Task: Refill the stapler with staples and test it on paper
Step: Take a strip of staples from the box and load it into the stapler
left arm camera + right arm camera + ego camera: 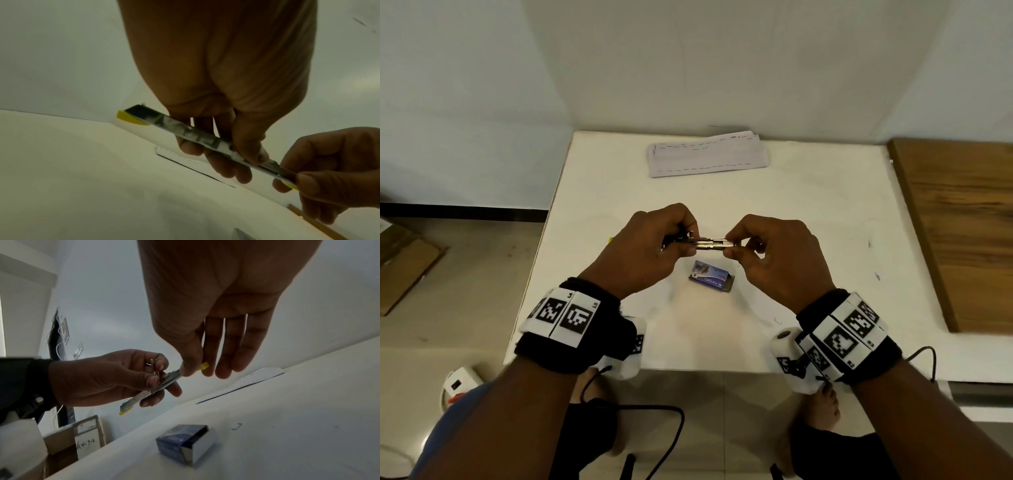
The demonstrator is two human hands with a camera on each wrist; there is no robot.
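A small metal stapler (705, 244) with yellow plastic ends is held level above the white table (808, 205). My left hand (690, 240) grips its rear half, fingers curled under and thumb on top. My right hand (729, 245) pinches the other end between thumb and forefinger. The left wrist view shows the shiny stapler (185, 131) running from my left hand (226, 154) to my right hand (298, 178). In the right wrist view, my right hand (191, 371) pinches the stapler (168, 379) by its yellow tip. A blue staple box (710, 275) lies open below. Folded paper (707, 154) sits at the table's back.
A loose bent staple (778, 321) lies on the table near my right wrist. A wooden board (962, 233) borders the table on the right. Cardboard boxes (404, 260) and a white device (460, 380) sit on the floor to the left.
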